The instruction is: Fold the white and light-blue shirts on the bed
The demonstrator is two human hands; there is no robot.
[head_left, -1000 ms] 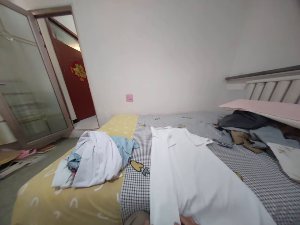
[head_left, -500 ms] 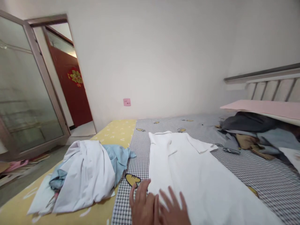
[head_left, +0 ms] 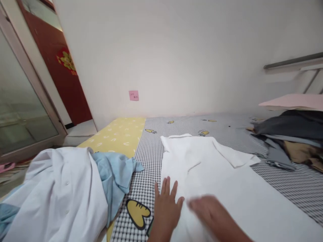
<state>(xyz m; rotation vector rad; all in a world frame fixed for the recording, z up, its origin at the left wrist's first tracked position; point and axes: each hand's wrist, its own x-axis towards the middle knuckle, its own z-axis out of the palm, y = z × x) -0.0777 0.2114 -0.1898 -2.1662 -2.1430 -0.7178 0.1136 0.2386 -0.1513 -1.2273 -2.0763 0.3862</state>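
A white short-sleeved shirt (head_left: 222, 188) lies spread on the bed, its left side folded inward and one sleeve pointing out to the right. My left hand (head_left: 167, 205) rests flat on the shirt's left edge, fingers spread and pointing away from me. Just right of it, my right hand (head_left: 210, 211) is over the shirt's middle. Motion blurs that hand, so its fingers cannot be made out, nor whether it touches the cloth.
On the left lies a heap with a white buttoned shirt (head_left: 68, 191) over a light blue garment (head_left: 117, 174). Dark and brown folded clothes (head_left: 297, 134) are stacked at right, beneath a pink board (head_left: 295, 101). The checked bedsheet (head_left: 148, 154) meets a yellow one (head_left: 118, 134).
My hands were close together at the shirt's lower left. Now they are apart, the left laid flat on the edge, the right moved rightward. The view has come nearer to the bed.
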